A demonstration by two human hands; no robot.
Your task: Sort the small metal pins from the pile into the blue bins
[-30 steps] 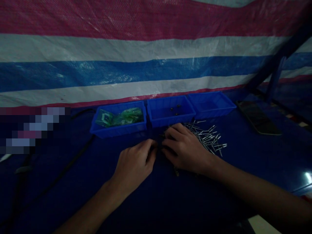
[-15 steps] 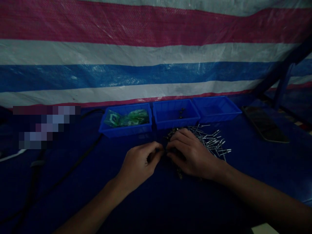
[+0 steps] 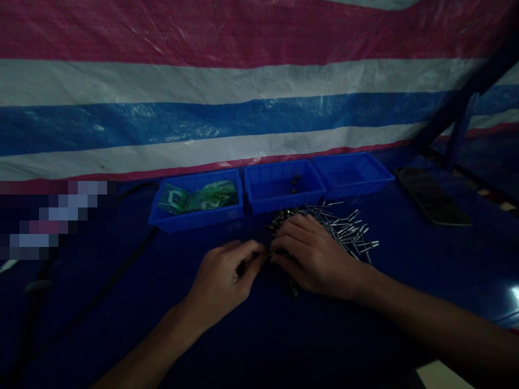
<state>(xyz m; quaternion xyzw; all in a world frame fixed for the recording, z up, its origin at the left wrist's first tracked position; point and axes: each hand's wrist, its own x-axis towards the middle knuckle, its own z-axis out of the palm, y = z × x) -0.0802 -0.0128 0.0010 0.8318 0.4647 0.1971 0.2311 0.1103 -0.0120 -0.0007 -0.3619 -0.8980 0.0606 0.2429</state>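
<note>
So we've got both hands down low on the dark blue tabletop (image 3: pixel 425 259), fingertips meeting right at the near edge of the pile of metal pins (image 3: pixel 344 229). Our left hand (image 3: pixel 223 278) is pinched shut, thumb against forefinger, on something tiny, and our right hand (image 3: pixel 314 254) is curled over the pile with its fingertips pressed to the same spot. It's too dim to say what the little piece is, or whether the right-hand grip is really clamped on it or just steadying it.

Our take: keep both wrists planted on the tabletop and keep the piece between the two hands, since anything dropped on that dark surface would be a pain to find.

Around us: three blue bins in a row behind the pile. The left bin (image 3: pixel 194 219) has greenish bags, the middle bin (image 3: pixel 284 201) a few dark bits, the right bin (image 3: pixel 352 181) looks bare. A phone (image 3: pixel 432 197) lies off right, a black cable (image 3: pixel 117 281) runs left. The loose pins sit right under the right hand, easy to scatter.
</note>
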